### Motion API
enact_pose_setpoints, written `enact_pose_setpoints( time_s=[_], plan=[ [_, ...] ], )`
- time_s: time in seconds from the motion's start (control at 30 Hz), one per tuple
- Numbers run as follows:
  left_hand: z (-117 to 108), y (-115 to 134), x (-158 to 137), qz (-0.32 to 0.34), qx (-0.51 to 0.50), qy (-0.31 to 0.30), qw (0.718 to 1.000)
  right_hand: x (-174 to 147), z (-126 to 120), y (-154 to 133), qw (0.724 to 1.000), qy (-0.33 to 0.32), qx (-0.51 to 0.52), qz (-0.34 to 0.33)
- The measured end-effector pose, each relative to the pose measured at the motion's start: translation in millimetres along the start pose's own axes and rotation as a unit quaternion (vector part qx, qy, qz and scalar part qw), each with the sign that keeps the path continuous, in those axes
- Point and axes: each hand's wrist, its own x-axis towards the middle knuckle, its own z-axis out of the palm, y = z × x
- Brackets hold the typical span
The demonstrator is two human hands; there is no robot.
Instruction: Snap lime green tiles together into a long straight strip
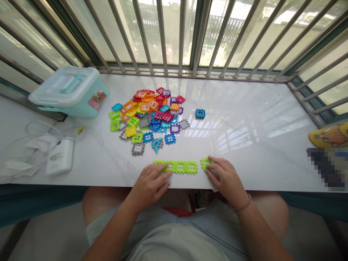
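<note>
A strip of joined lime-green building tiles (181,167) with window cut-outs lies flat near the front edge of the table. My left hand (152,183) rests at its left part, fingers closed over the top, with the thumb just below the strip. A single lime-green window tile (204,164) sits just right of the strip, with a narrow gap between them. The fingers and thumb of my right hand (223,175) pinch this tile at its right side, hiding part of it.
Behind the strip lies a heap of colourful interlocking tiles (145,107). A blue block of tiles (200,114) stands apart to its right. At left are a lidded teal box (78,94), a white power bank (60,156) and cables. A yellow object (330,136) lies at far right.
</note>
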Motion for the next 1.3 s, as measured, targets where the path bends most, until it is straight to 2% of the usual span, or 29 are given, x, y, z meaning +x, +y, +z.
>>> enact_pose_setpoints(
  time_s=[0.23, 0.67, 0.93, 1.07, 1.23, 1.3],
  plan=[
    [1.6, -1.2, 2.4, 0.002, -0.011, -0.001, 1.0, -1.0, 8.3, -8.9, 1.0, 0.011, 0.009, 0.002],
    [1.8, -0.2, 3.0, -0.002, -0.035, -0.011, 0.999, -2.8, 12.6, -4.7, 0.997, -0.004, 0.074, -0.029],
    [-0.4, -0.4, 3.4, 0.002, -0.043, -0.013, 0.999, 1.0, 13.5, -9.4, 0.997, -0.003, 0.071, -0.031],
    [-11.8, -11.6, -4.8, -0.025, -0.059, 0.033, 0.997, -4.6, 4.6, -7.1, 0.999, 0.013, 0.049, 0.001],
    [-26.1, -44.7, -28.8, -0.099, 0.033, 0.14, 0.985, -19.9, -2.8, 9.9, 0.992, 0.101, -0.022, 0.072],
    [-27.2, -51.7, -34.8, -0.115, 0.055, 0.157, 0.979, -23.3, -0.8, 14.1, 0.989, 0.114, -0.049, 0.084]
  ],
)
